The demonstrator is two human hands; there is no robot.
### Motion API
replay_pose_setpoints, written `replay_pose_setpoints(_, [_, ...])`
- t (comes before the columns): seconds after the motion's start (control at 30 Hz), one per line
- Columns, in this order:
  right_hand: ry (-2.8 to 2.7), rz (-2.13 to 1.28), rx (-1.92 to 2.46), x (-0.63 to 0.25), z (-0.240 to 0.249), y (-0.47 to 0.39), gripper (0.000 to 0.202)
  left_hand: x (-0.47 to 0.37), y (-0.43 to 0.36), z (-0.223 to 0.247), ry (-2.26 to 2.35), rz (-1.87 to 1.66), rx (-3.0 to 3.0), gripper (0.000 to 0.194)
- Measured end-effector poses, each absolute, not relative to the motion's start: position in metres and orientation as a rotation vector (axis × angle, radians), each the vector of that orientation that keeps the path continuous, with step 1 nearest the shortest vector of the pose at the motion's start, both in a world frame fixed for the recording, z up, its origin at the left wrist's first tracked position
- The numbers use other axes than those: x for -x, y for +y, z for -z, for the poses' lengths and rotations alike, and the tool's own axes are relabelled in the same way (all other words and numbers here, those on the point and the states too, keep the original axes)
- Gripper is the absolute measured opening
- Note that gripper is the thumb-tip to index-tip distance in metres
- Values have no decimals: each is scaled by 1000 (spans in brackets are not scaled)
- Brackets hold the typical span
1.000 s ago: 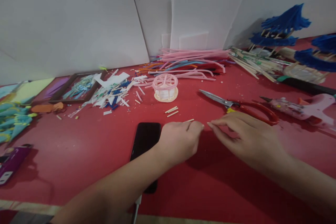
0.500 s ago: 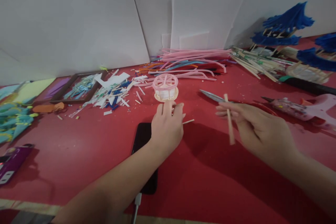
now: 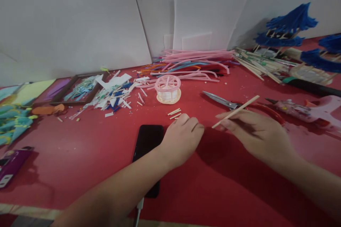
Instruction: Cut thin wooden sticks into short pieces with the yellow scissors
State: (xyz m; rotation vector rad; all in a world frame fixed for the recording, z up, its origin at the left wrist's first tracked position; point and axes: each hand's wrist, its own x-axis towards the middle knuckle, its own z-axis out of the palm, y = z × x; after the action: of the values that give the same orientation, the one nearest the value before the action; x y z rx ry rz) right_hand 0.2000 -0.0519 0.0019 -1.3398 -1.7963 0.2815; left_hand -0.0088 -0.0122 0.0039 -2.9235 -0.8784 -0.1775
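Observation:
A light wooden stick (image 3: 239, 109) is pinched in my right hand (image 3: 255, 131), slanting up to the right above the red table (image 3: 87, 159). My left hand (image 3: 183, 138) is low over the table, fingers curled together; whatever they hold, if anything, is hidden. Short stick pieces (image 3: 175, 112) lie just beyond its knuckles. Behind them stands a small round structure with a pink spoked ring (image 3: 167, 83) over a white centre and a pale base. Scissors (image 3: 221, 100) with red handles lie partly behind my right hand.
A black phone (image 3: 147, 142) with a cable lies under my left forearm. A pink glue gun (image 3: 306, 111) is at the right, near blue-roofed models (image 3: 290, 19). Pink strips (image 3: 197, 56) and a bundle of sticks (image 3: 258, 64) lie at the back. Scraps (image 3: 117, 94) are heaped left of centre.
My left hand has moved right and toward me, uncovering the short sticks. The stick in my right hand has turned from near upright to a slant, and the scissors show more.

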Motion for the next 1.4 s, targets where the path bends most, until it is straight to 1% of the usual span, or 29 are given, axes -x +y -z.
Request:
replay_pose_setpoints(0.1, [-1770,-409,1363,-200,0,-52,19,8,-14,-7,-833,135,2932,19])
replay_pose_setpoints(0.2, [-1770,-401,1351,-200,1,-51,18,7,-14,-8,-861,102,2959,19])
replay_pose_setpoints(0.37, [-1764,-372,1346,-200,0,-51,18,6,-14,-9,-1124,67,3012,17])
replay_pose_setpoints(0.5, [-1759,-372,1347,-200,0,-52,18,7,-15,-7,-1219,147,2975,9])
replay_pose_setpoints(0.67, [-1745,-346,1324,-197,-1,-51,18,8,-13,-5,-1248,177,2942,15])
replay_pose_setpoints(0.77, [-1767,-390,1319,-195,-1,-50,20,8,-10,-4,-1358,332,2986,14])
replay_pose_setpoints(0.87, [-1794,-493,1360,-192,1,-49,24,8,-8,-3,-1475,652,3130,12])
replay_pose_setpoints(0.9, [-1797,-533,1373,-191,2,-49,26,9,-8,-3,-1483,771,3187,16])
replay_pose_setpoints(0.97, [-1805,-586,1380,-191,5,-49,28,9,-7,-1,-1432,961,3290,22])
replay_pose_setpoints(1.03, [-1821,-582,1361,-191,7,-49,28,9,-7,0,-1329,1031,3384,20])
replay_pose_setpoints(1.17, [-1894,-534,1247,-191,6,-48,22,8,-9,1,-1316,944,3471,9])
replay_pose_setpoints(1.27, [-1953,-534,1162,-188,5,-48,23,7,-10,0,-1454,872,3471,11])
replay_pose_setpoints(1.4, [-1971,-466,1091,-185,4,-48,22,8,-11,-2,-1645,861,3441,17])
